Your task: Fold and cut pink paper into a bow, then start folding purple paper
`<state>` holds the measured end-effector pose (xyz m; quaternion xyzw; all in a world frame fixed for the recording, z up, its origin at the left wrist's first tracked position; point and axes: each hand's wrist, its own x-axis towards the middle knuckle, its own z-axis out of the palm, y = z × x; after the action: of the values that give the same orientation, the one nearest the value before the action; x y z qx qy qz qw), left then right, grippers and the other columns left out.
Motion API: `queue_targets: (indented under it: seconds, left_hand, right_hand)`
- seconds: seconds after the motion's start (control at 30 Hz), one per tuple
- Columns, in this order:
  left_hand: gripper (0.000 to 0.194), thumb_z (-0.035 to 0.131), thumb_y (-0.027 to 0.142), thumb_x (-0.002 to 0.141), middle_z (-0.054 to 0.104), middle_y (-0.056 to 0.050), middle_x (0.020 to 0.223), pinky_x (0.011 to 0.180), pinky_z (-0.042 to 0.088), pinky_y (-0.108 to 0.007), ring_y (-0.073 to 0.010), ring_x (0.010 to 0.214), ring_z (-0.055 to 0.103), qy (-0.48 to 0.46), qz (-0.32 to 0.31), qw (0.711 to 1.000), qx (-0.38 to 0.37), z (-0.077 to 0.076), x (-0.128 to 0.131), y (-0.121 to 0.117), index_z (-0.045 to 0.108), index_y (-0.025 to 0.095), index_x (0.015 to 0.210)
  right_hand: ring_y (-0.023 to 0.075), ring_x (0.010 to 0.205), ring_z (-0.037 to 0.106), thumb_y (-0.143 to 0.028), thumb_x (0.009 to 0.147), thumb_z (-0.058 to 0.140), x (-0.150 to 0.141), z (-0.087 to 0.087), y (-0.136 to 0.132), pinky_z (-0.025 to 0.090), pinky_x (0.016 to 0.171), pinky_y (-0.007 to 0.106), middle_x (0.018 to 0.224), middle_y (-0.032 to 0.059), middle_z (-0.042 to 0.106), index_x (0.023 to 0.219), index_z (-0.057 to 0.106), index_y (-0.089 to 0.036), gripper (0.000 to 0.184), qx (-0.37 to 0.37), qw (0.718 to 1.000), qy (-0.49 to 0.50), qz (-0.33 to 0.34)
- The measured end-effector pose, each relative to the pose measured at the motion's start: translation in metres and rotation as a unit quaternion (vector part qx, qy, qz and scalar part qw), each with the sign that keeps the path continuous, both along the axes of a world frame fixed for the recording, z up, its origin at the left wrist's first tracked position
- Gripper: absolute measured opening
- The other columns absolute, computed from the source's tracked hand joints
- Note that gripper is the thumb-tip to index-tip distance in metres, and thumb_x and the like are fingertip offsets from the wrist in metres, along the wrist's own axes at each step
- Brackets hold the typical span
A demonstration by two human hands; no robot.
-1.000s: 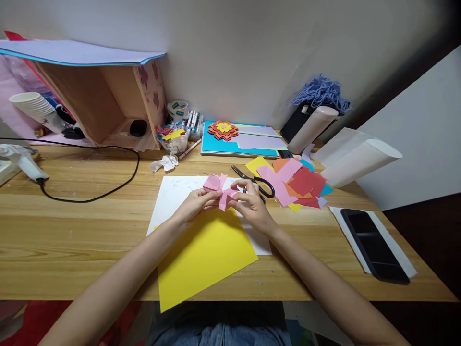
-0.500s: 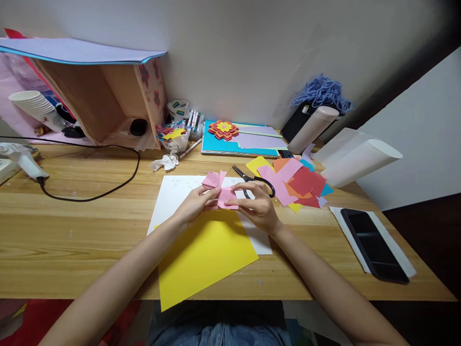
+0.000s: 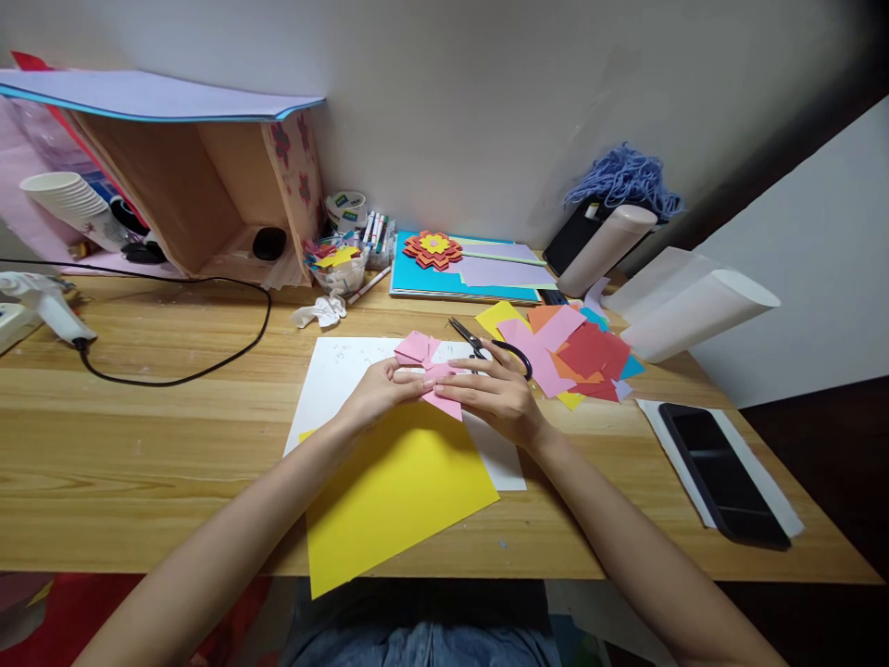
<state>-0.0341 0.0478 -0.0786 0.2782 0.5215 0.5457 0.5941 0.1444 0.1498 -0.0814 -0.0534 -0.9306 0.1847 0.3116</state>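
Between my hands is a piece of pink paper (image 3: 415, 346) with cut slits and creases, held just above the sheets. My left hand (image 3: 379, 389) is closed on its left side, thumb on top. The fingers of my right hand (image 3: 496, 389) press on its right part and cover some of it. Below lie a yellow sheet (image 3: 399, 500) and a white sheet (image 3: 319, 375) partly under it. Black-handled scissors (image 3: 514, 352) rest just beyond my right hand, partly hidden by it.
Coloured paper scraps (image 3: 590, 352) lie right of the scissors. A layered paper flower (image 3: 434, 250) rests on stacked sheets at the back. A glue gun (image 3: 52, 310) with a black cord is at the left, a phone (image 3: 722, 472) at the right, an open box (image 3: 208, 185) at the back left.
My right fingers have flattened down over the pink paper, where they pinched its edge before. The paper has turned slightly, its lower corner now pointing down to the right.
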Motion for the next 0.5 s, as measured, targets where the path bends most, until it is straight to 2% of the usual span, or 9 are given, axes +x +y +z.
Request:
queue_targets:
  seconds: [0.13,0.27,0.37,0.5]
  left_hand:
    - [0.044,0.078,0.030,0.054,0.069,-0.012,0.092,0.085,0.045,-0.033,-0.0232,0.091,0.062,0.003,0.000,1.000,0.008,0.001,0.002,0.000,0.065,0.012,0.092]
    - [0.043,0.079,0.029,0.054,0.070,-0.010,0.089,0.084,0.045,-0.031,-0.0218,0.089,0.063,-0.019,0.002,1.000,-0.005,-0.001,0.003,0.000,0.066,0.012,0.091]
    - [0.042,0.081,0.026,0.051,0.069,-0.009,0.088,0.081,0.045,-0.028,-0.0185,0.082,0.063,-0.034,0.028,0.998,-0.035,-0.003,0.002,0.001,0.067,0.012,0.088]
    - [0.037,0.080,0.026,0.052,0.068,-0.008,0.088,0.077,0.045,-0.025,-0.0152,0.078,0.061,-0.052,0.024,0.998,-0.032,-0.001,0.004,0.002,0.068,0.012,0.084]
  right_hand:
    - [0.0155,0.088,0.064,-0.025,0.085,0.052,-0.002,-0.003,-0.002,0.032,0.102,0.049,0.091,-0.0049,0.070,0.096,0.065,-0.037,0.020,-0.048,0.999,-0.006,-0.003]
    - [0.0147,0.077,0.065,-0.028,0.084,0.054,-0.005,-0.004,-0.006,0.033,0.101,0.048,0.084,-0.0057,0.071,0.090,0.067,-0.036,0.016,-0.095,0.995,0.008,0.003]
    - [0.0159,0.079,0.062,-0.030,0.083,0.055,-0.007,-0.003,-0.009,0.033,0.098,0.046,0.082,-0.0049,0.070,0.087,0.068,-0.036,0.015,-0.110,0.994,0.012,0.003]
    - [0.0198,0.091,0.053,-0.031,0.081,0.058,-0.010,-0.002,-0.015,0.029,0.096,0.046,0.087,-0.0004,0.067,0.078,0.070,-0.032,0.012,-0.130,0.990,0.015,-0.056]
